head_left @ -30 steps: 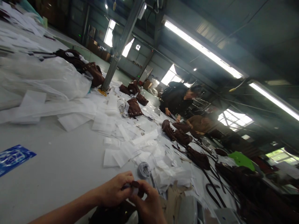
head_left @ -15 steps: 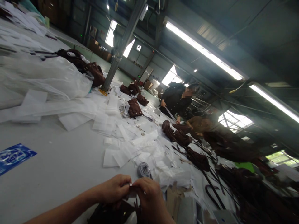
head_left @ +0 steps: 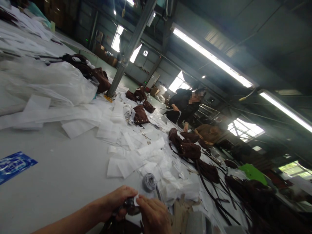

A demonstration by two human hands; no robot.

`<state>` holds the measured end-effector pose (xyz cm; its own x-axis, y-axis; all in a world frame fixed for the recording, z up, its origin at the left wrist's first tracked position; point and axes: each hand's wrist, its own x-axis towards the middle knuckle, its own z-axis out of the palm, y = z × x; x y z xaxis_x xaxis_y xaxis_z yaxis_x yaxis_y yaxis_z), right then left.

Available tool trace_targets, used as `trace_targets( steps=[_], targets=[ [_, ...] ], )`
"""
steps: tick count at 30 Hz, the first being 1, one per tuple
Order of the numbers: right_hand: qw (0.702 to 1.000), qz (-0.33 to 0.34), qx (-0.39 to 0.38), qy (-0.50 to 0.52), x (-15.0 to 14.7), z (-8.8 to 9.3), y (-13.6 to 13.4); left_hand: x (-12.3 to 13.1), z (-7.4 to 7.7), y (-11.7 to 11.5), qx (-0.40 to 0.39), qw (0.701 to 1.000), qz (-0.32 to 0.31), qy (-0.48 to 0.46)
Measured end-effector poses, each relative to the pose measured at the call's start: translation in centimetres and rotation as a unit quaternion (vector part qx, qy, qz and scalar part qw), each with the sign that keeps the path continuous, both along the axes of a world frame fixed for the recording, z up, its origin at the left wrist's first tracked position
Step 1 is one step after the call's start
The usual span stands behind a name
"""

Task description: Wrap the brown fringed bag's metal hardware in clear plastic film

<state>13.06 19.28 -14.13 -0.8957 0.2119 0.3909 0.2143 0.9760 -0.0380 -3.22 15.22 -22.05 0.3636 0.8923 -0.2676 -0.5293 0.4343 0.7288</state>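
Observation:
At the bottom centre my left hand (head_left: 118, 202) is closed round a dark, shiny piece (head_left: 133, 205) with a small white bit (head_left: 136, 199) on it. My right hand (head_left: 155, 213) lies against the right side of that piece, its fingers together over the white bit; its thumb is hidden. Below both hands is a dark brown item (head_left: 120, 226), partly cut off by the frame edge. A grey coiled roll (head_left: 149, 182) sits on the table just beyond my hands.
White sheets (head_left: 126, 161) are scattered over the grey table (head_left: 60, 172). A blue packet (head_left: 17, 165) lies left, plastic wrapping (head_left: 53, 84) behind it. Brown bags (head_left: 187, 148) and straps lie right. Across the table a person (head_left: 182, 105) holds a strip; another person (head_left: 207, 133) leans nearby.
My right hand has flattened over the white bit, and the dark shiny piece now shows between my hands. Across the table, the person's hand has risen with the strip, which now curves.

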Motion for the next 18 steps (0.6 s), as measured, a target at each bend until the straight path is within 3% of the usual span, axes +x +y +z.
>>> trace_targets(
  steps=[3, 6, 12, 15, 18],
  targets=[
    [0.998, -0.005, -0.030, 0.053, 0.5, -1.3, 0.2, -0.3, 0.7, -0.2, 0.007, 1.000, 0.012, -0.010],
    [0.982, -0.065, -0.150, 0.091, 0.7, -2.2, 0.3, -0.8, 1.4, -0.3, 0.003, 0.999, 0.028, -0.020],
    [0.924, -0.134, -0.348, 0.082, -0.2, -1.7, 0.3, -1.2, 1.4, -0.2, -0.008, 0.999, 0.036, 0.029],
    [0.910, -0.136, -0.383, 0.085, -0.8, -1.5, 0.1, -0.9, 1.1, -0.2, -0.027, 0.998, 0.040, 0.050],
    [0.915, -0.126, -0.373, 0.091, -1.3, -1.7, -0.1, -0.7, 1.1, -0.2, -0.016, 0.998, 0.044, 0.044]
  ],
)
